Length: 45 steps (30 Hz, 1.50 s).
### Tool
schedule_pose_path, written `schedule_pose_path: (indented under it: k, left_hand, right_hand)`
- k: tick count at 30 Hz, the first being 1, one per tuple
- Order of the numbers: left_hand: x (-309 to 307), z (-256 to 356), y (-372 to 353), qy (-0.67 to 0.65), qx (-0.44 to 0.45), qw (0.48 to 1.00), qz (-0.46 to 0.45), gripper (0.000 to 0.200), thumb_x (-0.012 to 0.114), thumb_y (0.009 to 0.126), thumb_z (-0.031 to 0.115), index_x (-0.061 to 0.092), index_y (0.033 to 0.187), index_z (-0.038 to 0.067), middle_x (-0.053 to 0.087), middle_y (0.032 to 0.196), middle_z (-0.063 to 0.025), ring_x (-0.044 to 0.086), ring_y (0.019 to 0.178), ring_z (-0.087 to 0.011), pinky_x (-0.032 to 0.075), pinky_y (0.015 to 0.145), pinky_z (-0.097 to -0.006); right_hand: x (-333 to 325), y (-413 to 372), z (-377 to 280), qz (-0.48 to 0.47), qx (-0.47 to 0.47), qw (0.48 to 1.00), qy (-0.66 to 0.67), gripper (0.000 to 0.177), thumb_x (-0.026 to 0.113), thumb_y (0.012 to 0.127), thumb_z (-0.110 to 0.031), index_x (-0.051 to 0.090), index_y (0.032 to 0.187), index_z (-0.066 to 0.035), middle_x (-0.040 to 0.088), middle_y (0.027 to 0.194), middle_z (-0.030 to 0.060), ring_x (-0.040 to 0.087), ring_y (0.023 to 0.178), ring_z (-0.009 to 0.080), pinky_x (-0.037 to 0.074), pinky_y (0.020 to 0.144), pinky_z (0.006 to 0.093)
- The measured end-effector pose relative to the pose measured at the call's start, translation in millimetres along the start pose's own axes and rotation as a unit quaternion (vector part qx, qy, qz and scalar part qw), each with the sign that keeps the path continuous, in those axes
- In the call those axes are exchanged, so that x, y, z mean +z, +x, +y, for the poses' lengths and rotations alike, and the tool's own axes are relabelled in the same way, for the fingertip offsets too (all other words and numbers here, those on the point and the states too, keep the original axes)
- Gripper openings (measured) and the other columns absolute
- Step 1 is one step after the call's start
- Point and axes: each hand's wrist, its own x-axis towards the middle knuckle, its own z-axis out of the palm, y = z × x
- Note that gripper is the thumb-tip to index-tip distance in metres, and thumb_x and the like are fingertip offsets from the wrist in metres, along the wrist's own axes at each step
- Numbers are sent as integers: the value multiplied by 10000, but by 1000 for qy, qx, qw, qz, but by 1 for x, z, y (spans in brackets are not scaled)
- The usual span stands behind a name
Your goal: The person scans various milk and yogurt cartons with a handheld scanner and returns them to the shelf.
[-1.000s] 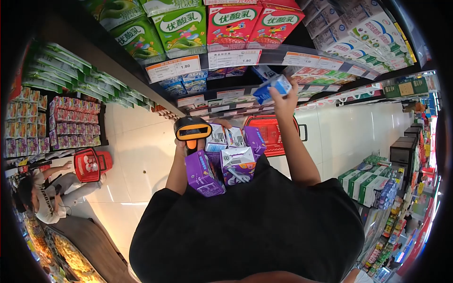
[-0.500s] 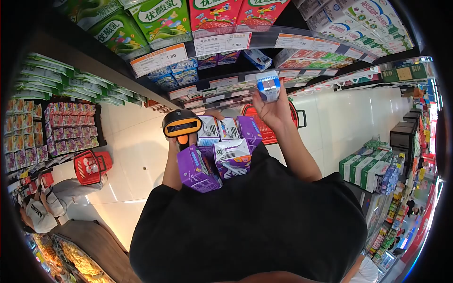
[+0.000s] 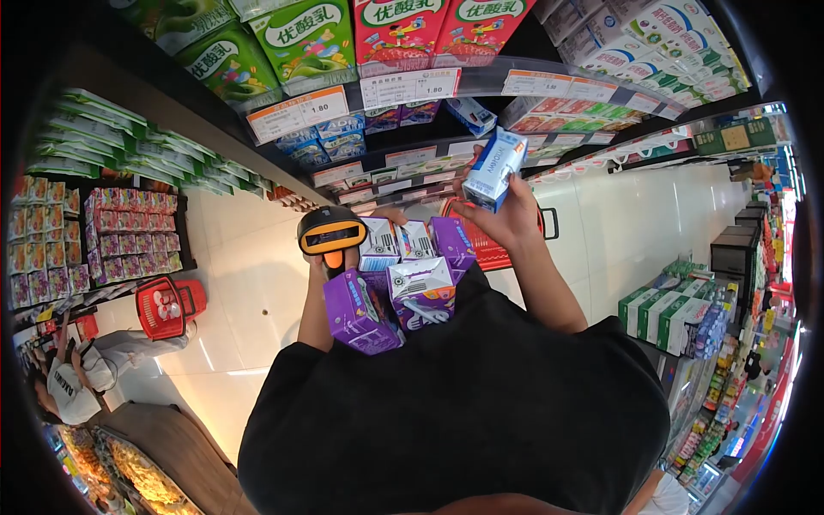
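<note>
My right hand (image 3: 513,216) holds up a blue-and-white carton (image 3: 495,169), its fingers wrapped around the lower part, in front of the shelf. Several purple cartons (image 3: 362,316) with white ends are gathered against the chest of my black shirt. My left hand (image 3: 390,215) reaches around their far side, its fingers pressed on them and partly hidden. A black-and-orange scanner (image 3: 331,233) sits at the left forearm or wrist, beside the cartons.
Ahead, a shelf edge with price tags (image 3: 410,87) bears green and red cartons (image 3: 395,34). A red basket (image 3: 481,240) stands on the floor beyond my hands. At left are another red basket (image 3: 163,307) and a person (image 3: 73,386). Boxes (image 3: 665,309) are stacked at right.
The blue-and-white carton has turned from end-on to showing its long side, and my right hand's grip on it has shifted. The purple cartons remain against my chest.
</note>
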Motion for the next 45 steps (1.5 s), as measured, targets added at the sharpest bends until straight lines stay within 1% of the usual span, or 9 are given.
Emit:
schedule_pose_path:
  k: [5, 17, 24, 28, 30, 36, 41, 43, 45]
  left_hand:
    - [-12, 2, 11, 17, 60, 996, -67, 855, 687, 633, 636, 552, 1167, -17, 431, 1241, -321, 460, 1163, -432, 396, 971, -506]
    - [-9, -7, 5, -62, 15, 997, -52, 728, 724, 612, 530, 594, 1158, 67, 375, 1294, -341, 438, 1170, -460, 363, 981, -543]
    - [5, 0, 8, -35, 25, 998, -51, 403, 691, 665, 413, 673, 789, 30, 596, 913, -312, 360, 1199, -471, 350, 983, -561]
    - [-3, -2, 5, -52, 73, 995, -47, 413, 687, 662, 414, 666, 752, 11, 615, 647, -184, 364, 1200, -474, 342, 977, -586]
    - [-4, -1, 4, -50, 81, 994, -53, 413, 687, 661, 410, 665, 754, 8, 607, 583, -144, 371, 1194, -478, 340, 977, -592]
    - [-8, 3, -1, -38, 47, 998, -20, 412, 690, 661, 408, 666, 766, 10, 608, 582, -139, 378, 1188, -481, 342, 975, -593]
    - [-14, 4, -7, -32, 25, 999, 9, 412, 692, 660, 407, 666, 776, 12, 609, 581, -134, 384, 1183, -484, 345, 973, -594]
    - [-15, -1, -14, -35, 21, 999, 28, 412, 693, 660, 406, 667, 780, 13, 610, 581, -132, 387, 1181, -485, 345, 972, -595]
    - [-17, -2, -16, -33, 19, 998, 41, 412, 694, 659, 405, 667, 784, 14, 610, 581, -131, 389, 1179, -486, 346, 971, -595]
  right_hand:
    - [30, -1, -24, -49, -122, 974, -183, 776, 783, 693, -239, 375, 1323, -39, 548, 1211, 180, 580, 1091, 359, 506, 872, 485]
    - [139, 53, -112, -17, -553, 670, -495, 556, 621, 672, 32, 391, 1177, -15, 547, 1164, 156, 545, 997, 163, 460, 859, 286]
    - [147, 96, -125, 30, -577, 660, -479, 550, 472, 621, 90, 470, 1166, 20, 546, 921, 81, 527, 741, 125, 457, 647, 242]
    - [152, 97, -138, -84, -376, 847, -367, 460, 415, 766, -43, 495, 1218, -18, 595, 1057, 112, 586, 862, 155, 455, 809, 267]
    - [148, 102, -136, -60, -366, 855, -362, 400, 378, 855, -143, 530, 1205, -25, 596, 1125, 121, 580, 981, 168, 428, 888, 278]
    - [145, 97, -138, 27, -389, 804, -450, 373, 413, 906, -245, 542, 1196, -48, 612, 996, 83, 527, 941, 142, 401, 848, 283]
    - [136, 64, -116, 111, -677, 574, -447, 277, 492, 936, -207, 541, 1112, 1, 625, 978, 106, 559, 910, 150, 429, 802, 282]
    - [92, 52, -92, -17, -734, 560, -385, 182, 519, 907, -118, 558, 1027, 14, 642, 951, 119, 578, 921, 162, 440, 786, 270]
    - [51, 51, -59, 7, -585, 620, -524, 143, 542, 883, -109, 577, 968, -1, 640, 881, 116, 584, 891, 223, 456, 782, 331]
